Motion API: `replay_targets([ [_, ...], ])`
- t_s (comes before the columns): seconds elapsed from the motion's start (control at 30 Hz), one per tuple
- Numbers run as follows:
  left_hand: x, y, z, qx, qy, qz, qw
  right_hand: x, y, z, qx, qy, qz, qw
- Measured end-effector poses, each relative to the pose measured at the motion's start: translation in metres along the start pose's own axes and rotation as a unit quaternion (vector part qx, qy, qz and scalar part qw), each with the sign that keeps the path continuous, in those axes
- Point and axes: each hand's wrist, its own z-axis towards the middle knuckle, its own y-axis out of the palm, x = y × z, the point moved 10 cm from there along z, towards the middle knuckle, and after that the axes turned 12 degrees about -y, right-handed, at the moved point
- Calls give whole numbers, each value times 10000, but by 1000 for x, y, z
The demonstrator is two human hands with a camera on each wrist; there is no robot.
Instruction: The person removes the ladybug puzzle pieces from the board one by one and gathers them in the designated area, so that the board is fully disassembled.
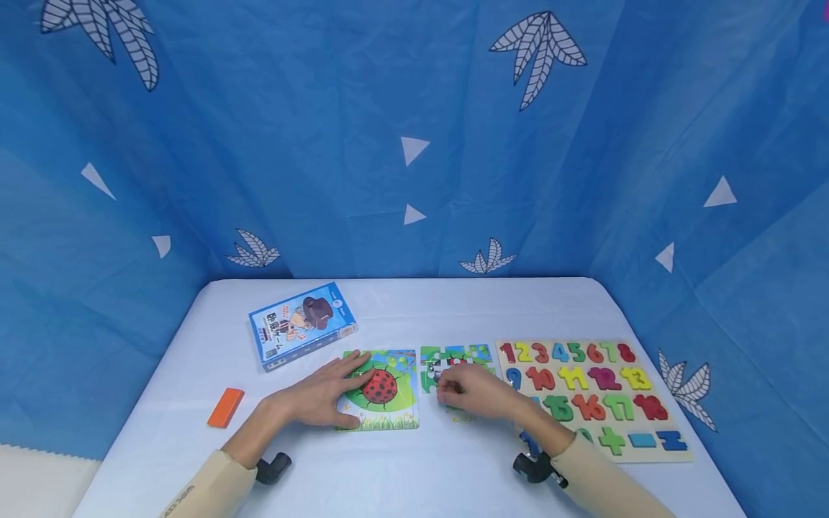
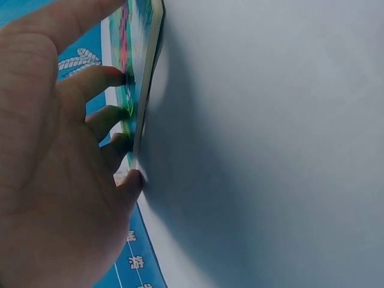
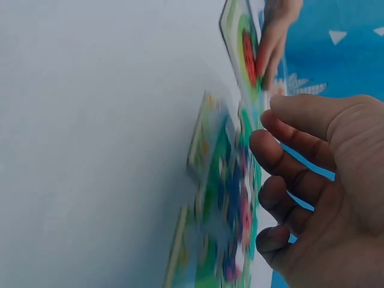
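Observation:
A square ladybug picture board point(image 1: 403, 403) lies flat near the middle of the table. My left hand point(image 1: 320, 392) rests on its left side, fingers spread; in the left wrist view the fingertips touch the board's face. To the right of the board are jigsaw pieces point(image 1: 481, 355) with green, blue and red print. Over them is my right hand point(image 1: 479, 392), which covers part of them. The right wrist view shows its fingers point(image 3: 288, 156) loosely bent beside the blurred pieces, with nothing seen between them. One jigsaw piece point(image 3: 203, 135) juts out toward the near side.
A wooden number board point(image 1: 673, 432) with coloured digits lies at the right, partly under my right forearm. A blue game box point(image 1: 301, 324) is at the back left, an orange block point(image 1: 225, 408) at the left. Blue curtains point(image 1: 350, 144) surround the table.

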Motion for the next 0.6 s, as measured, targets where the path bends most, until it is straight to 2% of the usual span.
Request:
replay_targets([
  [0.37, -3, -1, -1, -179, 18, -186, 9997, -47, 40, 46, -280, -622, -38, 9977],
  [0.5, -4, -1, -1, -201, 46, -143, 9997, -58, 54, 60, -537, -712, -335, 9955],
  [0.6, -3, -2, 0, -160, 77, -120, 9998, -63, 60, 68, -614, -725, -782, 9924],
])
